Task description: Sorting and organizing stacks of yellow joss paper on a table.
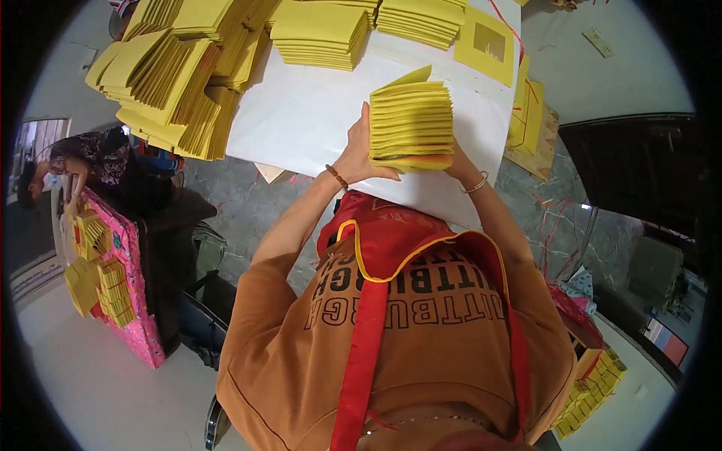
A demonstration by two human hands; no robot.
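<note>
A thick stack of yellow folded papers [411,124] stands upright near the front edge of the white table [301,124], its many edges facing me. The top sheet flares up at the far left corner. My left hand [359,156] is closed against the stack's left side, its thumb along the near bottom edge. On the opposite side, my right hand [459,161] grips the lower right corner, its fingers mostly hidden behind the papers. Between them the two hands hold the stack together.
Several more yellow paper stacks [320,34] line the table's far side, with a large pile [162,86] at its left. A yellow sheet with a window [485,45] lies far right. Another person [86,161] works at a pink-covered table [139,278] on the left.
</note>
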